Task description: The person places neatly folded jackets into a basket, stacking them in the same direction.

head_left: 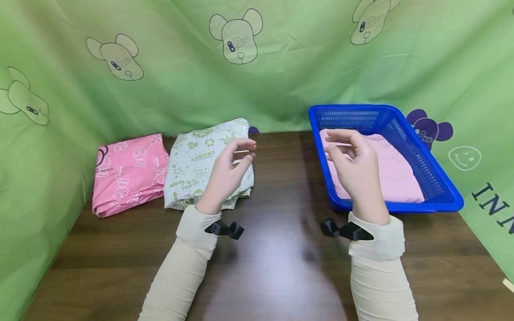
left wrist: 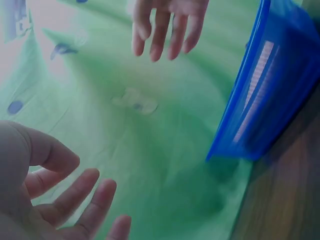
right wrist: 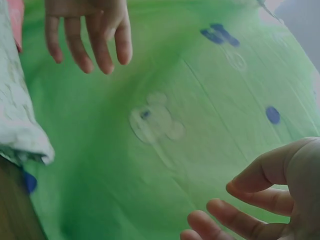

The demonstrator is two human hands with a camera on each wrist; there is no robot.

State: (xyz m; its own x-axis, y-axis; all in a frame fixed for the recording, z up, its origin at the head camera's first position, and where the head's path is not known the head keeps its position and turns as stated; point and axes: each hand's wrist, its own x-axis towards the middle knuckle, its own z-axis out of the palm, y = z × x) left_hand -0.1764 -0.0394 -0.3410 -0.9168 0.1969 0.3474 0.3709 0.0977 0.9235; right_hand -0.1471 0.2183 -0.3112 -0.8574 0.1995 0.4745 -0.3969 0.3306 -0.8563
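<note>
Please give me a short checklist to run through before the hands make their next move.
1. Left hand free: ok, it holds nothing.
2. Right hand free: ok, it holds nothing.
3. Blue basket upright on the table: ok.
4. Pink cloth inside the basket: ok.
5. Pink cloth's whole surface visible: not ok, the right hand covers part.
6. Printed bundle apart from the pink bundle: cannot tell, their edges lie very close.

Green printed curtain (head_left: 289, 84) behind brown tabletop (head_left: 281, 178); perhaps a pale strip (head_left: 508, 286) far right.
</note>
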